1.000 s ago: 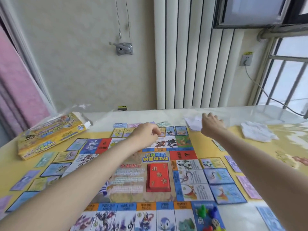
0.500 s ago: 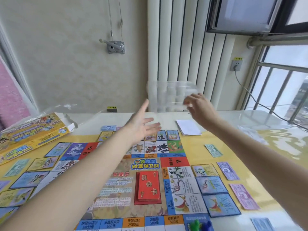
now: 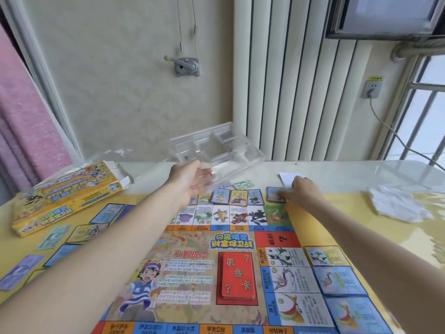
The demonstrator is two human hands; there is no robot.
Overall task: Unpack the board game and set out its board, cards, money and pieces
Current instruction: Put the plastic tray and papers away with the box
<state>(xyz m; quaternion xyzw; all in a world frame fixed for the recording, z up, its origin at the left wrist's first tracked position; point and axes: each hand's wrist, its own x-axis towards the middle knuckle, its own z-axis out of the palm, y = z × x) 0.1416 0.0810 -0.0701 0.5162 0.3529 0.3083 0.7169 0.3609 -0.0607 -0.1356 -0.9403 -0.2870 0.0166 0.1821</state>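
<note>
Board (image 3: 192, 273) of glossy printed paper lies flat on the yellow table (image 3: 361, 220), covering its middle, with square picture spaces along its edges and a cartoon boy printed near the centre. A thick red card stack (image 3: 237, 276) sits in the red frame printed on it. Flat blue cards (image 3: 339, 280) line the right edge just beside it, and more cards and pale paper money (image 3: 54, 236) lie spread to the left.

Both bare forearms reach forward over this layout. The left hand (image 3: 186, 186) is palm-up above the far edge, its fingers curled under and holding a clear tray (image 3: 216, 150): thin, stiff, see-through plastic moulded into rectangular pockets, lifted off the table and tilted. The right hand (image 3: 302, 192) lies low, palm down, with its fingertips (image 3: 281, 194) touching a small blue card (image 3: 274, 194) just past the far right corner; whether they pinch it or only press it I cannot tell.

Farther back, a row of small cards (image 3: 231, 196) runs along the far edge. A white folded paper (image 3: 289, 178) lies beyond the right hand, and crumpled white tissue (image 3: 397, 206) well to the right. The yellow cardboard game box (image 3: 65, 196) rests open-ended at far left.
</note>
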